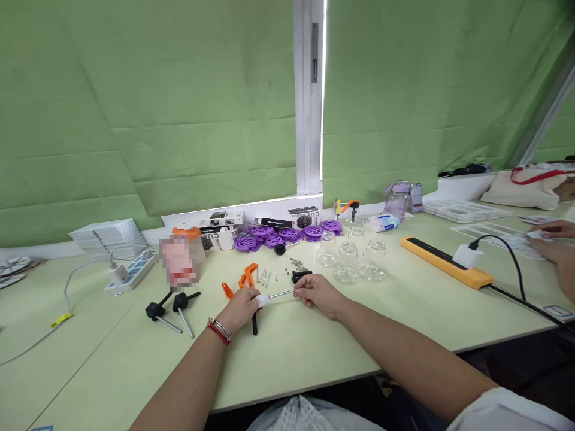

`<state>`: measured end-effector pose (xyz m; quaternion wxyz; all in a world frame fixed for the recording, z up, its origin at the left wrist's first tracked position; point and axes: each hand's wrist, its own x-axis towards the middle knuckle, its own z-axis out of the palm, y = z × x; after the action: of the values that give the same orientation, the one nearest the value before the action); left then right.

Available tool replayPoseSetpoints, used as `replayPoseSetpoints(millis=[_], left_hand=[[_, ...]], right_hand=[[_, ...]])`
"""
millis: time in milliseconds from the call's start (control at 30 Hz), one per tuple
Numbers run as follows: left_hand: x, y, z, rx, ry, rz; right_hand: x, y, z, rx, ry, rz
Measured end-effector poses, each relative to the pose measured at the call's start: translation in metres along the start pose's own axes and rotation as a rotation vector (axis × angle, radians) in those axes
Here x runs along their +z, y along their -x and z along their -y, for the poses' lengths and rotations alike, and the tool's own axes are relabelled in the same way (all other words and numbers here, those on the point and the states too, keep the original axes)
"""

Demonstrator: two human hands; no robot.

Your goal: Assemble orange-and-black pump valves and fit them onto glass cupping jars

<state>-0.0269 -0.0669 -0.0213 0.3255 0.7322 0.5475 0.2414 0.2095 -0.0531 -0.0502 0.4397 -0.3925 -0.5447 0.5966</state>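
My left hand (pixel 245 306) is closed around a white piece (pixel 263 300) with a thin metal rod (pixel 281 294) running out to the right. A black stick-like part (pixel 254 325) points down from under this hand; whether it joins the white piece is hidden. The fingertips of my right hand (pixel 320 294) pinch the rod's far end. Just behind the hands lie orange trigger-shaped pieces (pixel 248 275), several metal pins (pixel 265 277), springs (pixel 297 264) and black parts (pixel 300 275). Two black fittings with metal tubes (pixel 181 302) rest to the left.
Clear jars (pixel 348 263) and purple wheel-like parts (pixel 274 236) stand behind. A white power strip (pixel 130 274) and a pink pack (pixel 179 260) are left. An orange power strip (pixel 444 262) with a charger lies right, near another person's hands (pixel 557 248).
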Motion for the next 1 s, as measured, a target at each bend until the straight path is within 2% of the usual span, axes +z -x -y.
replayPoseSetpoints(millis=[1000], left_hand=[[-0.0002, -0.0009, 0.0015, -0.052, -0.027, 0.070]], right_hand=[[0.0021, 0.0048, 0.0008, -0.001, 0.085, 0.023]])
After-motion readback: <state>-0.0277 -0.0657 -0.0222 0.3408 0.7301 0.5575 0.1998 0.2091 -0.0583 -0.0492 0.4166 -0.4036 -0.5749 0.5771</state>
